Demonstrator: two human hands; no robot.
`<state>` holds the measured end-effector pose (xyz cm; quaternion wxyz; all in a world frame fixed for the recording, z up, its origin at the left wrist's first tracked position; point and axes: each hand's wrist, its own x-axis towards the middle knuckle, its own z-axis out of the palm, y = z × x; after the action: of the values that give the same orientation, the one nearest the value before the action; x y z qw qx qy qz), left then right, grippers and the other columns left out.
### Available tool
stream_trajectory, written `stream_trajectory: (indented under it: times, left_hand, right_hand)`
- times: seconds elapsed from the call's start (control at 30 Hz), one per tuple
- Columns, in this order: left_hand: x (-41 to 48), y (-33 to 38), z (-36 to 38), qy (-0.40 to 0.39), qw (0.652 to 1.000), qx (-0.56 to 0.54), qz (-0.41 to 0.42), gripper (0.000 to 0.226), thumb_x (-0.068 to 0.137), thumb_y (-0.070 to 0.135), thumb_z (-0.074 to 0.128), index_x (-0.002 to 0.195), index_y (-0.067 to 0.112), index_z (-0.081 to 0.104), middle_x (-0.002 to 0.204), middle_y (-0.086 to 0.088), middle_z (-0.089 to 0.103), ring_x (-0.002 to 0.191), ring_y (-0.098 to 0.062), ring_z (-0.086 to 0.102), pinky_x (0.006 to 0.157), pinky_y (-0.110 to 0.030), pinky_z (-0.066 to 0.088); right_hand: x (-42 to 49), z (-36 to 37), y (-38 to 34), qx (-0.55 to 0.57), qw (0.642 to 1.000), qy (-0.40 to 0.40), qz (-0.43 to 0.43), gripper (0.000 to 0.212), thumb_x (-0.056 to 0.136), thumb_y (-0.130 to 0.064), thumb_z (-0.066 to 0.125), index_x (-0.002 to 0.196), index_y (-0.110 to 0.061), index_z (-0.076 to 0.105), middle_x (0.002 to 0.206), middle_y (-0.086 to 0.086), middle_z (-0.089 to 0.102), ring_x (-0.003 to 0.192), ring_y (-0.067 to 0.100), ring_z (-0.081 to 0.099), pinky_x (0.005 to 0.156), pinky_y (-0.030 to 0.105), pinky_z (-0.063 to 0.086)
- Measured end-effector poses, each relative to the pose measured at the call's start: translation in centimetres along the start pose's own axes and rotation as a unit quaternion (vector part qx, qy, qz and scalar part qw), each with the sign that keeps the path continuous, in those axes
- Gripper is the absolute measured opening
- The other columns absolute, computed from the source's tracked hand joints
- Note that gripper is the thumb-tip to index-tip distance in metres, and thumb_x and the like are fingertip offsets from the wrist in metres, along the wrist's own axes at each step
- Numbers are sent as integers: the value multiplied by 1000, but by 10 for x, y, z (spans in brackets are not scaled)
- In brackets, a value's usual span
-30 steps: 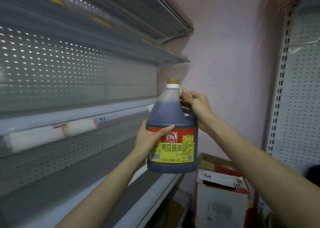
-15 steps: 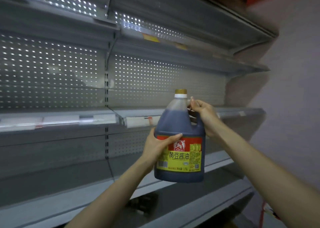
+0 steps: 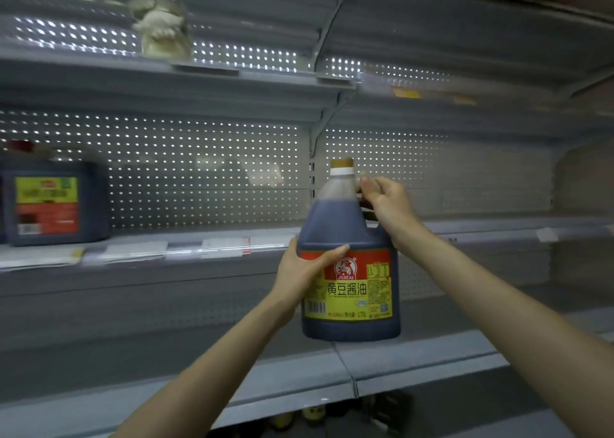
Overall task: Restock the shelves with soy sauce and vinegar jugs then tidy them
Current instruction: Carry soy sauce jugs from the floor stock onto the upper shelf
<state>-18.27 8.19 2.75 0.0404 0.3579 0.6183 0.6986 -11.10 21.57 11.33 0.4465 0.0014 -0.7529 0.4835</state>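
Carrying step in hand: the soy sauce jug [image 3: 349, 225] is held upright in the air in front of the shelving and rests on no shelf. Its base hangs just above the lower shelf [image 3: 432, 359], and its cap [image 3: 342, 163] stands higher than the front edge of the middle shelf [image 3: 498, 230].

The right hand [image 3: 387, 205] has its fingers curled round the moulded handle beside the neck. The left hand [image 3: 304, 271] clasps the jug's label side, thumb laid across the front; its other fingers pass behind the jug, out of sight.

One similar dark jug [image 3: 53, 201] stands at the far left of the middle shelf, too blurred to confirm its contents.

Judgement: restocking appears at an early stage, and tidying has not begun. Which shelf is intended cannot be told. The next move calls for lifting the base over the chosen shelf's front lip, setting it down flat with the label outward, and letting go only once it stands steady.
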Motion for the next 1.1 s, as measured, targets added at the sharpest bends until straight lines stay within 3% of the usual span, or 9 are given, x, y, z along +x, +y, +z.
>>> stream_trajectory:
  times: [0.2, 0.27, 0.33, 0.53, 0.67, 0.8, 0.9, 1.1]
  left_hand:
    - [-13, 23, -89, 43, 999, 29, 14, 83, 50, 52, 81, 121, 18, 52, 102, 1, 72, 83, -8, 71, 60, -18, 53]
    - [-15, 31, -118, 59, 997, 46, 13, 95, 44, 59, 86, 122, 19, 51, 104, 2, 72, 85, -9, 71, 63, -21, 54]
    - [-19, 39, -145, 75, 995, 67, 17, 99, 40, 64, 84, 123, 21, 51, 105, 2, 71, 89, -10, 71, 68, -25, 54]
    - [-30, 63, -206, 117, 988, 101, 26, 85, 48, 59, 83, 118, 22, 53, 102, 3, 71, 84, -6, 70, 61, -18, 51]
    - [-28, 73, -235, 146, 982, 114, 29, 93, 47, 59, 84, 124, 20, 50, 106, 3, 70, 91, -10, 69, 68, -23, 50]
    - [-16, 82, -255, 161, 979, 124, 35, 94, 47, 58, 79, 127, 18, 49, 103, 3, 70, 89, -9, 68, 68, -23, 49]
    - [-2, 86, -268, 170, 975, 140, 36, 99, 44, 62, 83, 126, 18, 49, 103, 3, 71, 90, -10, 69, 70, -25, 51]
    - [43, 86, -277, 168, 970, 169, 45, 73, 54, 53, 71, 117, 21, 55, 93, 7, 71, 79, -4, 68, 61, -18, 48]
  right_hand:
    - [3, 85, -36, 52, 998, -30, -28, 27, 98, -32, 46, 88, -12, 60, 94, 8, 67, 93, 26, 64, 81, 38, 53]
    - [4, 111, -47, 66, 997, -38, -33, 26, 98, -33, 45, 83, -17, 60, 92, 4, 66, 92, 23, 64, 78, 35, 53]
    - [6, 137, -57, 82, 995, -47, -36, 26, 98, -34, 46, 81, -20, 59, 93, 6, 66, 94, 26, 63, 83, 43, 53]
    - [10, 200, -84, 125, 990, -54, -45, 34, 97, -36, 48, 85, -6, 59, 96, 17, 65, 90, 32, 62, 84, 49, 50]
    - [19, 230, -96, 154, 984, -77, -42, 30, 97, -36, 48, 78, -14, 55, 92, 14, 62, 86, 27, 60, 77, 47, 53]
    - [34, 252, -104, 188, 976, -99, -45, 31, 97, -36, 47, 82, -10, 55, 88, 13, 60, 81, 24, 58, 67, 39, 49]
    - [49, 263, -104, 197, 974, -99, -51, 32, 97, -38, 48, 86, -9, 57, 83, 10, 60, 77, 25, 58, 67, 40, 50]
    - [95, 282, -86, 204, 974, -71, -64, 41, 95, -40, 51, 94, -1, 63, 84, 11, 62, 81, 32, 62, 77, 51, 53]
